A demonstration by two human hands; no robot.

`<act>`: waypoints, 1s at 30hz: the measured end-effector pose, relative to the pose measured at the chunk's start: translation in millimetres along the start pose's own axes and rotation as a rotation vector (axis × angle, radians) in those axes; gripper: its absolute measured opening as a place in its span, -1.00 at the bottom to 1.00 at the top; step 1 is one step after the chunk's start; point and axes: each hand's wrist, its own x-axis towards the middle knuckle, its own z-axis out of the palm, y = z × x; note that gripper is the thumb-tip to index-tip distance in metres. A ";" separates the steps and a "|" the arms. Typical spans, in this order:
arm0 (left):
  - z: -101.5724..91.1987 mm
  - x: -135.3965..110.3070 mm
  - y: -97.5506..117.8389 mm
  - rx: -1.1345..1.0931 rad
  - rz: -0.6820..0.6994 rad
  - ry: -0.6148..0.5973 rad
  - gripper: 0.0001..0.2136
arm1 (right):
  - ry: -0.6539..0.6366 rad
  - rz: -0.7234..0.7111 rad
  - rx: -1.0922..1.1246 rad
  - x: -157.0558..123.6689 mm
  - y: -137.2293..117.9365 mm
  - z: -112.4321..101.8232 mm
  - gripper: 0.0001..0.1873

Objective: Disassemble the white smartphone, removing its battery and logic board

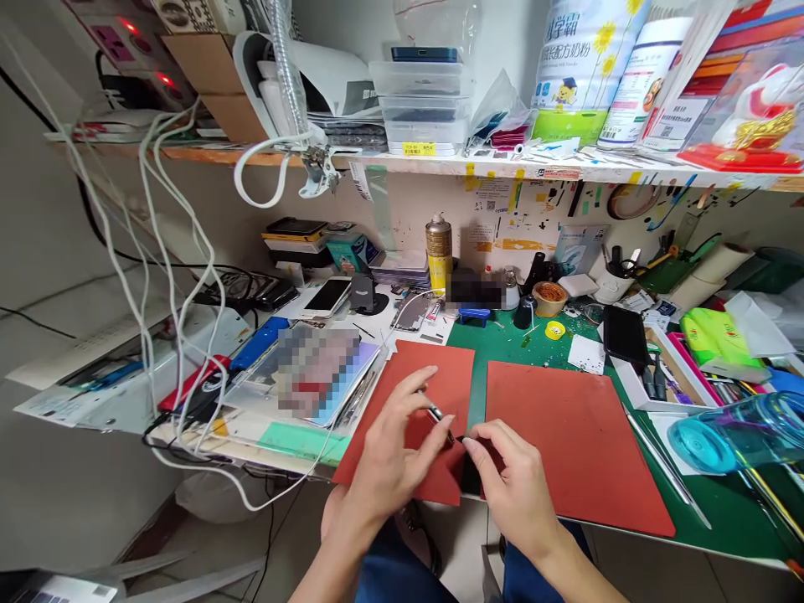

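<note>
My left hand (395,435) is over the left red mat (433,368), thumb and fingers curved around a slim dark object with a silvery edge (440,416). Its kind does not show from this angle. Close beside it, my right hand (512,469) has thumb and forefinger pinched on a small black piece (461,439), mostly hidden by the fingertips. Below the pinch, a flat black strip (470,479) lies at the bench's front edge in the gap between the mats. The right red mat (565,435) reaches under my right hand.
Metal tweezers (669,469) and a blue clear bottle (734,431) lie on the right. A yellow spray can (438,251) stands at the back. White cables (182,335) hang on the left, one crossing the bench. A loaded shelf (440,155) runs overhead.
</note>
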 end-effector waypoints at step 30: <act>6.1 -9.7 2.5 0.139 0.016 -0.147 -0.69 | 0.012 -0.082 -0.090 -26.3 3.1 5.2 -0.76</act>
